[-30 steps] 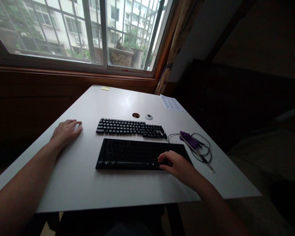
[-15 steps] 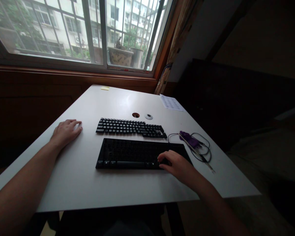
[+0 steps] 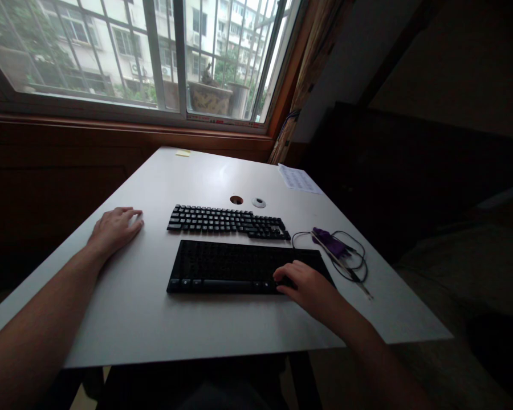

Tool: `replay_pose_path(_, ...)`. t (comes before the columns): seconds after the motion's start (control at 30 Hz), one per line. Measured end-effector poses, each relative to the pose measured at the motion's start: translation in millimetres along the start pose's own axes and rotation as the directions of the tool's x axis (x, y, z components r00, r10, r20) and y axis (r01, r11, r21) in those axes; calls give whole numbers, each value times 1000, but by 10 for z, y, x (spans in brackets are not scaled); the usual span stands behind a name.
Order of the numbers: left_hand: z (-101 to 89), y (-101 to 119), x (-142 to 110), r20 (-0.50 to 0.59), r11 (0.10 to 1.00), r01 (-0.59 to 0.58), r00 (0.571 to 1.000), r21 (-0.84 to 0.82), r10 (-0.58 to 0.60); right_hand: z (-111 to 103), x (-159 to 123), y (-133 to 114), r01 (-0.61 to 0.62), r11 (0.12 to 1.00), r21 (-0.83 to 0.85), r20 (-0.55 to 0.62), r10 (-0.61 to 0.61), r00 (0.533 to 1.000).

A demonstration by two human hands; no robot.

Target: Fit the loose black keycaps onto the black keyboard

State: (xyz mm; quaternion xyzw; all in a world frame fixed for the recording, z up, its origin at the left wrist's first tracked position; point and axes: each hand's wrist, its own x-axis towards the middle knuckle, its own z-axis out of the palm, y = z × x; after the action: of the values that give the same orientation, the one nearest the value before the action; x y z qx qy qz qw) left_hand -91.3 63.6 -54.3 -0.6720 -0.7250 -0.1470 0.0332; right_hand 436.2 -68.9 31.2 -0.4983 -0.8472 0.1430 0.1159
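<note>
A barred window [image 3: 222,62] stands beyond the far edge of the white tabletop [image 3: 214,330]. In the middle of the tabletop lies the black keyboard [image 3: 226,265], its long sides running roughly along the near edge, with keycaps showing in its nearest row. Just beyond it, toward the far edge, sits a block of loose keycaps [image 3: 214,220] in rows. The left hand [image 3: 115,228] rests palm down by the left edge, fingers slightly spread, holding nothing visible. The right hand [image 3: 301,283] is over the near right part of the keyboard, thumb and index finger curled toward each other; whether they pinch anything cannot be told. A dark cable [image 3: 365,250] loops between the keyboard and the right edge, around a purple cloth [image 3: 330,244] and a thin stick-like tool [image 3: 354,278]. A printed paper [image 3: 299,179] lies at the far right corner. Beyond the loose keycaps are a round grey cover [image 3: 259,203] and, just beside it, a round hole [image 3: 236,200]. A yellow note [image 3: 183,153] lies near the far left corner.
</note>
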Motion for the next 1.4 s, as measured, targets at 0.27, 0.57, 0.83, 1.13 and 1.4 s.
replay_pose_path(0.27, 22, -34, 18, 9, 1000, -19, 1000, -1, 19, -4, 0, -6, 9, 999, -32, -4, -9, 1000)
replay_pose_path(0.57, 50, -71, 26, 4, 1000, -30, 1000, 9, 30, -5, -1, -28, 9, 999, -44, 1, -9, 1000)
replay_pose_path(0.83, 17, -45, 30, 9, 998, -52, 999, 47, 51, -11, -6, -23, -6, 999, -37, 6, 6, 1000)
replay_pose_path(1.13, 5, -21, 1, -2, 999, -30, 1000, 26, 30, 1, 3, 69, -59, 995, 82, 19, 58, 998)
replay_pose_path(1.4, 31, -41, 11, -19, 999, -32, 999, 16, 32, -25, -6, 78, -77, 986, 145, 18, 75, 997)
